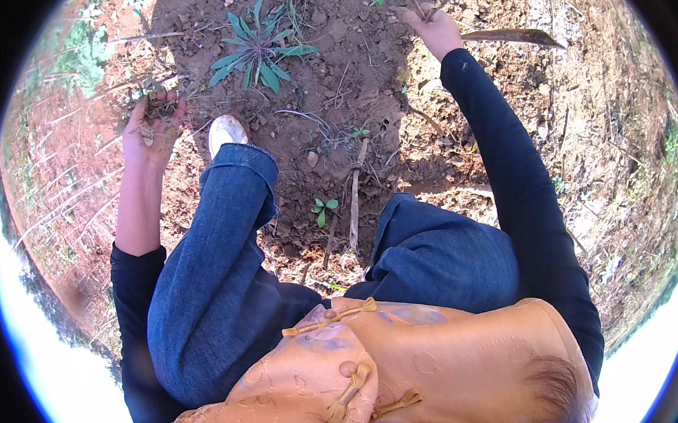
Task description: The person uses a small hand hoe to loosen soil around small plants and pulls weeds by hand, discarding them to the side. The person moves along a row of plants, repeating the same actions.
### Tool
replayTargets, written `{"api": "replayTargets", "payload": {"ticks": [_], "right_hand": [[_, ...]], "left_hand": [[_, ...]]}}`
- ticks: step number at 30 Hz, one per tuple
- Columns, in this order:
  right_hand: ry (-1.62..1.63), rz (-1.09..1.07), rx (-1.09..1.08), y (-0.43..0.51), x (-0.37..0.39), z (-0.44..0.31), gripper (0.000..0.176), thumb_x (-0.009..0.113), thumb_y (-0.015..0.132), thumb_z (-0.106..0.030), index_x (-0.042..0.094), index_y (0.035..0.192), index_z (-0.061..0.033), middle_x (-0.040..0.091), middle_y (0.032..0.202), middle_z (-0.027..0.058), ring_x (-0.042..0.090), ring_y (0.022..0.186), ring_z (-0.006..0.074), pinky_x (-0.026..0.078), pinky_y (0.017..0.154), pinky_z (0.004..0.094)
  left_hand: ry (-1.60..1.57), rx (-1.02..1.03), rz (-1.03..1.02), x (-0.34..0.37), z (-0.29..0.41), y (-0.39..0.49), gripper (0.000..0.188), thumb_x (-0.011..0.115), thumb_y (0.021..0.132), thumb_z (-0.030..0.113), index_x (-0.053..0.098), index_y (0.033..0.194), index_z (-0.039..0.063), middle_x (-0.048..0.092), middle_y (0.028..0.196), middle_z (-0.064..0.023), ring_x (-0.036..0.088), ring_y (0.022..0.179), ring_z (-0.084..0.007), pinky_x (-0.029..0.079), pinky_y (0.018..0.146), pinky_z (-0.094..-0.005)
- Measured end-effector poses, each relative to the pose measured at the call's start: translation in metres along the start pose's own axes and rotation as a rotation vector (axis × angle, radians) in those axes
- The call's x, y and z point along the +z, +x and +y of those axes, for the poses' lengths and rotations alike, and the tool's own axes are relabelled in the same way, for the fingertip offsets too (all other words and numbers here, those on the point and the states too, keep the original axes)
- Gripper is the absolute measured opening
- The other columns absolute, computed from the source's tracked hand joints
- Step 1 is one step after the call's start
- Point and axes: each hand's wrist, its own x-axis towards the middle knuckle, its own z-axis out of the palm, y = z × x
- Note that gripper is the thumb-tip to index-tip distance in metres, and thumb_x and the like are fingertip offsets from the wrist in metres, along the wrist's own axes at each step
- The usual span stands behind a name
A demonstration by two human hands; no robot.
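My left hand (152,129) is raised at the left, palm up, with its fingers curled around a loose clump of dry plant debris (161,106) with bits of soil. At the top right my right hand (439,32) grips a thin brown stick-like piece (413,1) that runs out of the picture's top. A long brown blade-shaped piece (516,37) sticks out beside the right wrist; whether that hand holds it, I cannot tell. Between the hands, a rosette weed (257,55) with long toothed green leaves grows from the brown soil (362,91).
My white shoe (226,132) rests on the soil below the rosette weed. A small green seedling (323,211) grows between my jeans-clad legs (215,228), near a dry flat stalk (354,205). More dry stalks (71,195) lie across the ground at the left.
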Motion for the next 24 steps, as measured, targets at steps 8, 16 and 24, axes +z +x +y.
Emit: {"api": "replayTargets", "payload": {"ticks": [8, 16, 24], "right_hand": [[0.062, -0.058, -0.422, -0.035, -0.017, 0.030, 0.014, 0.058, 0.085, -0.017, 0.063, 0.088, -0.0043, 0.063, 0.078, 0.0168, 0.062, 0.076, 0.0320, 0.049, 0.069, 0.0368], [0.116, 0.133, -0.144, -0.114, -0.048, 0.025, 0.032, 0.049, 0.094, -0.030, 0.064, 0.088, -0.0027, 0.055, 0.060, 0.0111, 0.051, 0.054, 0.0208, 0.043, 0.056, 0.0344], [0.443, 0.268, -0.072, -0.101, -0.104, 0.025, 0.028, 0.058, 0.088, -0.014, 0.056, 0.114, -0.0035, 0.056, 0.085, 0.0073, 0.053, 0.071, 0.0138, 0.050, 0.076, 0.0316]], "left_hand": [[-0.008, -0.064, -0.088, 0.009, -0.014, -0.003, 0.017, 0.047, 0.092, 0.014, 0.051, 0.094, -0.001, 0.058, 0.088, -0.0133, 0.058, 0.088, -0.0298, 0.045, 0.092, -0.0491], [0.056, -0.072, -0.093, 0.022, -0.013, -0.007, 0.017, 0.053, 0.089, 0.016, 0.051, 0.093, -0.001, 0.058, 0.089, -0.0128, 0.058, 0.091, -0.0264, 0.048, 0.090, -0.0464], [0.086, -0.100, 0.006, 0.032, -0.006, -0.016, 0.021, 0.052, 0.090, 0.017, 0.053, 0.091, -0.004, 0.058, 0.089, -0.0154, 0.058, 0.092, -0.0286, 0.047, 0.091, -0.0472]]}}
